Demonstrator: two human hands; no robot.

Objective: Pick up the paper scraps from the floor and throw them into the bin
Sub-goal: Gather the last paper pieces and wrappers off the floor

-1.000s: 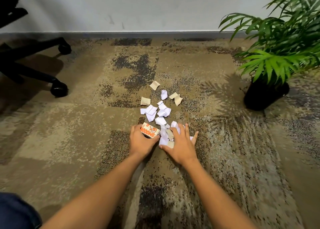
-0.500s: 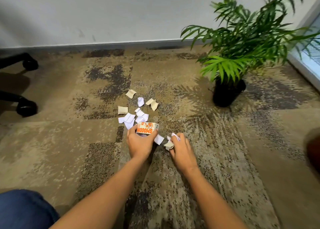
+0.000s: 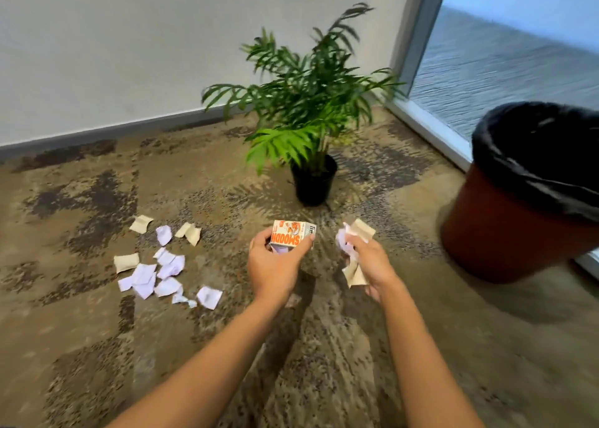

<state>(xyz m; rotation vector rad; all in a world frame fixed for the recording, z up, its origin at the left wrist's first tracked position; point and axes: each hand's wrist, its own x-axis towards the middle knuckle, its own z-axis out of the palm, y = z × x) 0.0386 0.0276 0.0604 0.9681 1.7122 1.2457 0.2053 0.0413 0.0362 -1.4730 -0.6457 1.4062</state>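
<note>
Scraps in the right hand: a bundle of white and tan paper scraps (image 3: pixel 355 247) sticks out above and below the fist, held above the carpet.
Right hand: the right hand (image 3: pixel 369 265) is raised in front of the body, forearm reaching forward, fingers curled tightly round the bundle.
Carton: a small orange-and-white carton (image 3: pixel 291 237) with a little white paper under it sits in the other hand.
Left hand: the left hand (image 3: pixel 275 265) is held up just beside the right one, apart from it, thumb and fingers wrapped round the carton.
Scraps on the floor: a loose scatter of paper (image 3: pixel 162 264) lies on the carpet well to the left of both hands; four tan pieces show, and roughly ten white ones, some overlapping so the exact count cannot be told.
Bin: one brown bin (image 3: pixel 505 230) with a black liner stands on the floor to the right of the hands, near the right hand, mouth open upward.
Plant: one green potted plant (image 3: pixel 308 110) in a black pot stands beyond the hands, between the wall and the bin.
Carpet: a patterned tan and dark carpet (image 3: pixel 324 362) covers the floor.
</note>
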